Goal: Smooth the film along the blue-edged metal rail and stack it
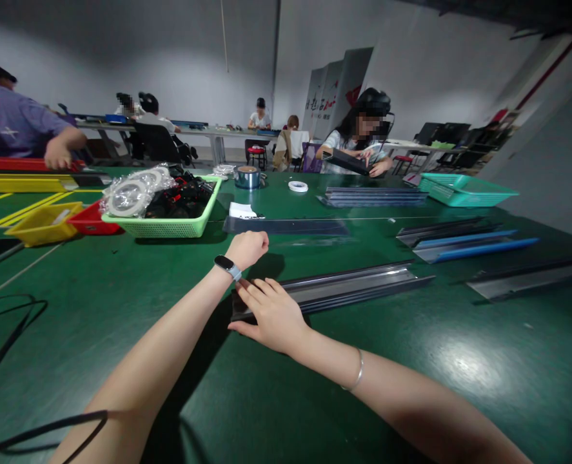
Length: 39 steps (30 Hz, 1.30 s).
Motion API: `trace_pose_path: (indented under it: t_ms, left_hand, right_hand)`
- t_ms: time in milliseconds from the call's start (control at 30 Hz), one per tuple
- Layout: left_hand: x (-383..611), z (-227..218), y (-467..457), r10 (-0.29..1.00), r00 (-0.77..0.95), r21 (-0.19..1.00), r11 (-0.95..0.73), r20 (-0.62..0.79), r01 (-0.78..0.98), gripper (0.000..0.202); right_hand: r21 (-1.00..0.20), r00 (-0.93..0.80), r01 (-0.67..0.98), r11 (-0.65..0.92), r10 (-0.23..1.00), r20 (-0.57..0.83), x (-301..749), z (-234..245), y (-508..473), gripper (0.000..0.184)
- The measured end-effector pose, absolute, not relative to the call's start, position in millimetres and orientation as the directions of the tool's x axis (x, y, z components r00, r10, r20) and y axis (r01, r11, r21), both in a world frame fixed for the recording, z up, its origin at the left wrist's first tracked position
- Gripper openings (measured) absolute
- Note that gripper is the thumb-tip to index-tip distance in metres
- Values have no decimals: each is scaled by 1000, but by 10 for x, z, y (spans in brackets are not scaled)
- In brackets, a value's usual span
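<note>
A long, dark U-shaped channel profile (358,288) lies on the green table, its left end towards me. My right hand (273,312) reaches across that end, thumb by the near edge and fingers over the far side, holding it. Just beyond, my left hand (249,250), with a watch (225,262) on its wrist, is closed with the fingers curled. What it may hold is hidden. A flat dark strip (290,225) rests behind my left hand, with a white paper (242,211) at its left.
Several profiles, some with blue edges (483,246), lie to the right. A green basket (172,227) holds bagged rings and dark parts. Tape rolls (247,178) and a teal basket (469,196) stand farther back. A co-worker (353,145) handles a dark profile opposite; a cable (5,361) runs at left.
</note>
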State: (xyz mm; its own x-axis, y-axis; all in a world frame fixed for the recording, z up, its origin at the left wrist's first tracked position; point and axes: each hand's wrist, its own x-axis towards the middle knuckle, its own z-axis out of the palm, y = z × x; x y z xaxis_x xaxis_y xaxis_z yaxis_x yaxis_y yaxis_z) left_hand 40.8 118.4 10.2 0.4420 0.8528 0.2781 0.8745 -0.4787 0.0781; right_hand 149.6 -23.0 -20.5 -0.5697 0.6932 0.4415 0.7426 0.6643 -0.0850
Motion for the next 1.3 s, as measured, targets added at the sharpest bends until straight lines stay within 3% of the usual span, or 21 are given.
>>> trace_pose_path:
  t_ms: [200,500,700,1300]
  left_hand:
    - [396,106,1199,852,449,95,-487,268,868,19]
    - [257,-128,1344,806,584,104,-592,97,800,17]
    - [289,-239,1372,800,584,110,-599,141,793,25]
    - [245,-297,1390,788,580,167,-612,204,773,24]
  right_hand:
    - [-80,-575,738,670,687,445,1514,-197,-240,66]
    - [-115,-555,739,663,697,454,1648,-137,-239,65]
    - [-128,-528,752,646,707,470,1881,-134,-237,62]
    - [-19,-495,818,575,721,485,2614,-164,-241,51]
